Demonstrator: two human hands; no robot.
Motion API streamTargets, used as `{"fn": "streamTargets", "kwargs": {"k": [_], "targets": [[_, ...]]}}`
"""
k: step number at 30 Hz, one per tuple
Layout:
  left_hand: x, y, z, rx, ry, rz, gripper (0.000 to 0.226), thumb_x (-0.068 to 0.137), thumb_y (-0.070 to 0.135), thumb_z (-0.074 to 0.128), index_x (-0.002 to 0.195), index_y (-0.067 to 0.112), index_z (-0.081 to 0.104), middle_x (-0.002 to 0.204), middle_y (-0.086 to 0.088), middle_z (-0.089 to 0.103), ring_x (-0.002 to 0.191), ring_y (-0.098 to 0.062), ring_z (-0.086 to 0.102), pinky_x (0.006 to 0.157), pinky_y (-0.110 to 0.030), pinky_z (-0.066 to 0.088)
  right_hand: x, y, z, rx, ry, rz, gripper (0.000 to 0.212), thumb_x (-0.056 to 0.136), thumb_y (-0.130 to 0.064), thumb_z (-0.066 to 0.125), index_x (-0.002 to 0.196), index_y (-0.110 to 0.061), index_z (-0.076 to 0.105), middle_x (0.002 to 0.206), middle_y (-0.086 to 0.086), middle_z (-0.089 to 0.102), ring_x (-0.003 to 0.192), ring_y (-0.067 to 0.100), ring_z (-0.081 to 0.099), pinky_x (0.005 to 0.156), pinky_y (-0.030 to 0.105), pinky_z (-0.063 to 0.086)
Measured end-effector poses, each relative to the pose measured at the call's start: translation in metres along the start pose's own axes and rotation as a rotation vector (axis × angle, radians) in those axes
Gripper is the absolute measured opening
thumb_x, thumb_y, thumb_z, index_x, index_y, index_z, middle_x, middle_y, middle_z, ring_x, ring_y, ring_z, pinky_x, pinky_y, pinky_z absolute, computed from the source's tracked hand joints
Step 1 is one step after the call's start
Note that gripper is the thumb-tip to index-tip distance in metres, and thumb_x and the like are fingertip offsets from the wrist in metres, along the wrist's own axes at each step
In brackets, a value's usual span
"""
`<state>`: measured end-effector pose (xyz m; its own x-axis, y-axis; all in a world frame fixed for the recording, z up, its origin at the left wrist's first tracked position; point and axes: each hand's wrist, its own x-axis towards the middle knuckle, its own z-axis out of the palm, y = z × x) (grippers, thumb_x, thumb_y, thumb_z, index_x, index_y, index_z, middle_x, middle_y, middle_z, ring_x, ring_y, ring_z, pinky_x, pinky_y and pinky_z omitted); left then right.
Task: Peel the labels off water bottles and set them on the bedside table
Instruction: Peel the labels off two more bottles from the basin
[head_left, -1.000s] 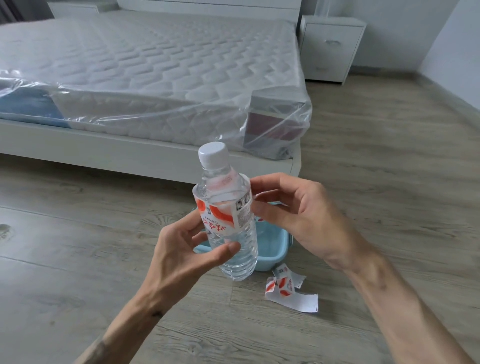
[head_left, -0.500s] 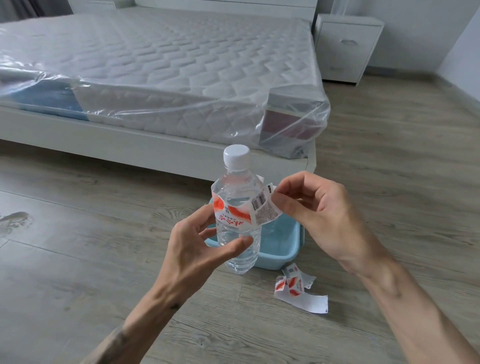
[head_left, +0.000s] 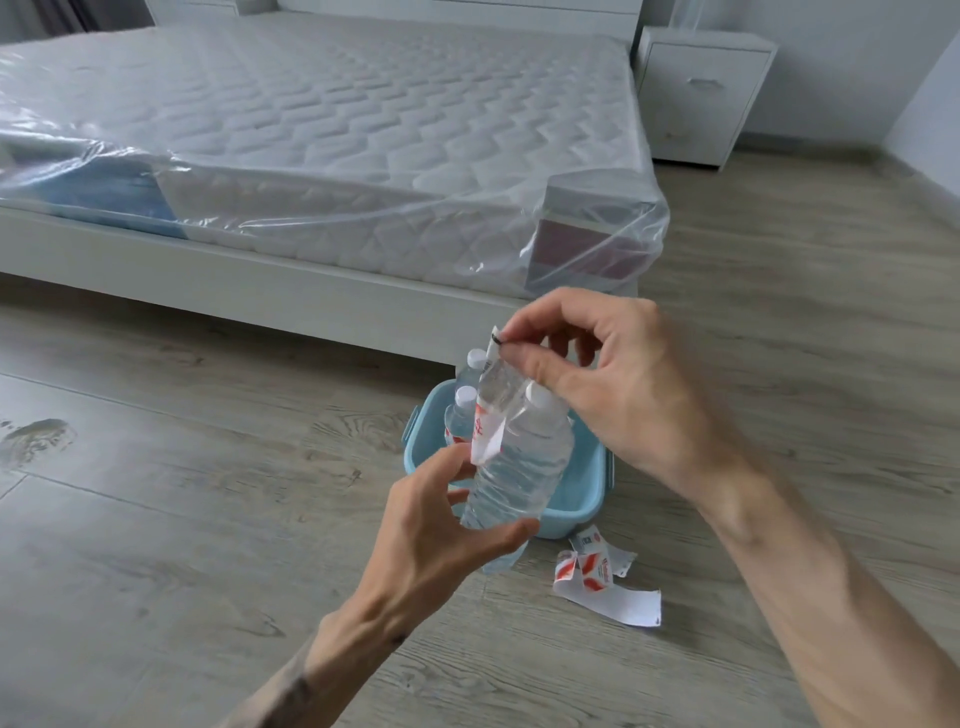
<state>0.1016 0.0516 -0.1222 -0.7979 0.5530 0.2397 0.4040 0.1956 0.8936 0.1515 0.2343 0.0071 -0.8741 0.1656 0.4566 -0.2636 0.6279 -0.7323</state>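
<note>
My left hand (head_left: 441, 525) grips the lower half of a clear water bottle (head_left: 524, 462) with a white cap, tilted to the right above a blue tub (head_left: 587, 499). My right hand (head_left: 608, 384) pinches the top end of the white-and-red label (head_left: 491, 410), which hangs loose in a strip beside the bottle. Two more capped bottles (head_left: 462, 410) with labels stand in the tub behind it. The white bedside table (head_left: 701, 98) stands far back at the right of the bed.
Peeled labels (head_left: 597, 577) lie on the wooden floor just right of the tub. A bed with a plastic-wrapped mattress (head_left: 322, 140) fills the upper left, its white frame (head_left: 260, 291) close behind the tub. Grey walls border the right.
The label, wrapped on the bottle a second ago, has been pulled off upward by my right hand. The bottle has tilted to the right and lowered over the tub.
</note>
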Motion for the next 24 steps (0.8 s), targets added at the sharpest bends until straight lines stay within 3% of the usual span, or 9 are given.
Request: {"fn": "streamTargets", "kwargs": {"k": [4,7,10,16,20,24], "targets": [[-0.006,-0.003,0.003,-0.009,-0.015,-0.019,0.056,0.068,0.027,0.1,0.118,0.022,0.076,0.111,0.016,0.081,0.11,-0.004,0.076,0.092,-0.014,0.057,0.009,0.014,-0.006,0.082,0.173,0.036,0.013,0.095,-0.021,0.079,0.097,-0.034,0.077,0.086,-0.017,0.077,0.07,0.0,0.064,0.066,0.015,0.052],[-0.007,-0.006,0.001,-0.054,0.003,-0.043,0.056,0.066,0.033,0.099,0.116,0.024,0.075,0.114,0.019,0.08,0.111,-0.003,0.076,0.093,-0.016,0.059,0.005,0.036,-0.02,0.1,0.332,0.099,0.013,0.096,-0.021,0.077,0.096,-0.034,0.076,0.086,-0.023,0.078,0.075,-0.005,0.068,0.07,0.012,0.052],[-0.006,-0.005,-0.005,-0.12,0.035,-0.062,0.061,0.063,0.047,0.094,0.117,0.033,0.07,0.117,0.022,0.079,0.11,0.0,0.076,0.093,-0.015,0.059,-0.013,0.067,-0.032,0.078,0.419,0.237,0.009,0.095,-0.023,0.077,0.093,-0.032,0.077,0.085,-0.02,0.079,0.077,-0.003,0.069,0.072,0.015,0.055],[-0.003,-0.015,-0.012,-0.189,0.096,-0.103,0.068,0.06,0.048,0.102,0.117,0.039,0.068,0.116,0.01,0.082,0.112,-0.008,0.077,0.093,-0.025,0.059,-0.06,0.13,-0.04,0.095,0.575,0.546,0.015,0.092,-0.016,0.075,0.081,-0.026,0.075,0.069,-0.014,0.072,0.062,-0.006,0.06,0.066,0.016,0.048],[-0.005,-0.027,-0.009,-0.195,0.104,-0.134,0.068,0.058,0.048,0.102,0.116,0.039,0.069,0.115,0.006,0.082,0.112,-0.012,0.077,0.094,-0.03,0.058,-0.09,0.166,-0.042,0.054,0.625,0.717,0.009,0.093,-0.014,0.072,0.085,-0.016,0.076,0.071,-0.004,0.071,0.059,0.011,0.06,0.063,0.031,0.048],[-0.01,-0.041,-0.007,-0.175,0.102,-0.154,0.069,0.054,0.051,0.091,0.118,0.039,0.068,0.117,0.006,0.081,0.114,-0.012,0.076,0.095,-0.032,0.058,-0.123,0.197,-0.038,-0.027,0.615,0.874,0.014,0.092,-0.018,0.071,0.08,-0.025,0.073,0.081,-0.003,0.075,0.077,0.019,0.066,0.063,0.028,0.047]]}}
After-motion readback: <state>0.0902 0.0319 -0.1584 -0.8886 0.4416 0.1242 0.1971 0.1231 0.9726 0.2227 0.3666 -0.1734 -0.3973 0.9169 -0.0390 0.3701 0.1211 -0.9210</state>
